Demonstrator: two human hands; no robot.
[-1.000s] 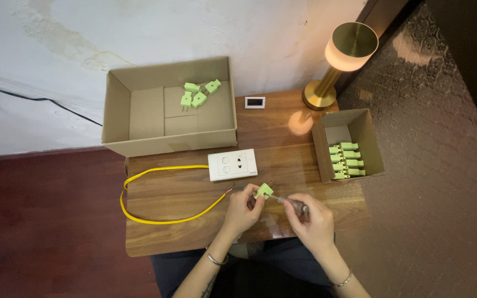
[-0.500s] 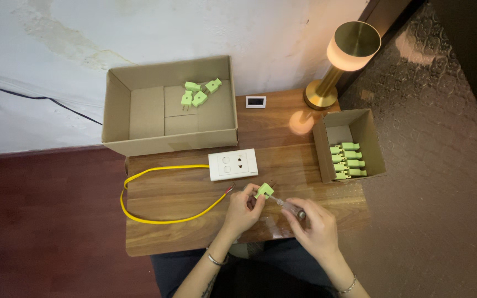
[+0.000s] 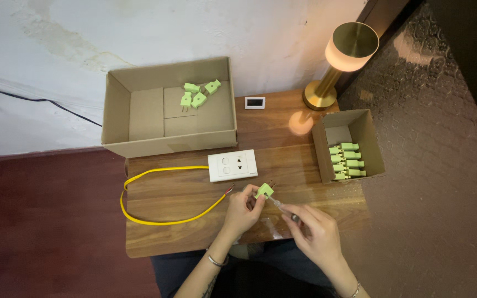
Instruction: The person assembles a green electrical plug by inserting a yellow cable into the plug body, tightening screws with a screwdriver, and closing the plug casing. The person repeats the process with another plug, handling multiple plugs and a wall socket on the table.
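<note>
My left hand (image 3: 242, 207) pinches a small light-green plug (image 3: 264, 191) above the front of the wooden table (image 3: 167, 243). My right hand (image 3: 314, 230) grips a thin screwdriver (image 3: 280, 206) whose tip rests against the plug. A yellow cable (image 3: 155, 221) loops over the left part of the table, with its bare end close to my left hand. A white wall socket plate (image 3: 232, 165) lies just beyond the plug.
A large open cardboard box (image 3: 144, 113) at the back holds several green plugs (image 3: 197, 95). A small cardboard box (image 3: 372, 143) on the right holds a row of green plugs. A lit brass lamp (image 3: 343, 60) and a small white device (image 3: 255, 102) stand at the back.
My right hand has shifted slightly with the screwdriver at the plug. The rest stays as it was.
</note>
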